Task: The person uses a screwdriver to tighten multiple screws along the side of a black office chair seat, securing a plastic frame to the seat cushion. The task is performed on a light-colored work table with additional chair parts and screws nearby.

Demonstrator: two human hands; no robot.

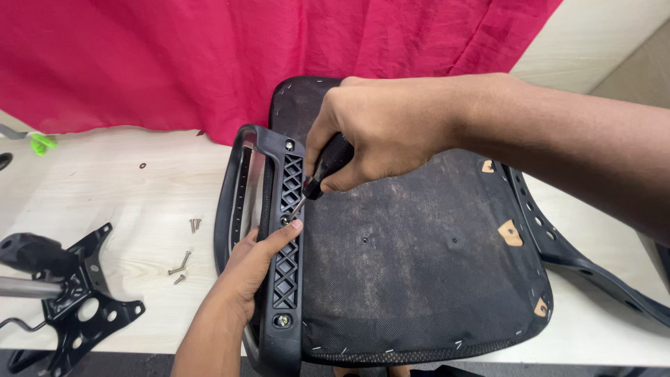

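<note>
An upturned chair seat (419,251), covered in dusty black fabric, lies on a pale table (105,188). A black plastic armrest bracket (285,279) lies along its left edge. My right hand (380,129) grips a black-handled screwdriver (324,167), its tip down at a screw in the middle of the bracket. My left hand (251,269) rests on the bracket, forefinger stretched beside the screwdriver's tip. Two more screws sit in the bracket's ends.
Several loose screws (183,262) lie on the table left of the seat. A black metal chair mechanism plate (70,293) with a lever sits at the lower left. Red cloth (209,56) hangs behind. A second armrest (579,258) lies at the seat's right.
</note>
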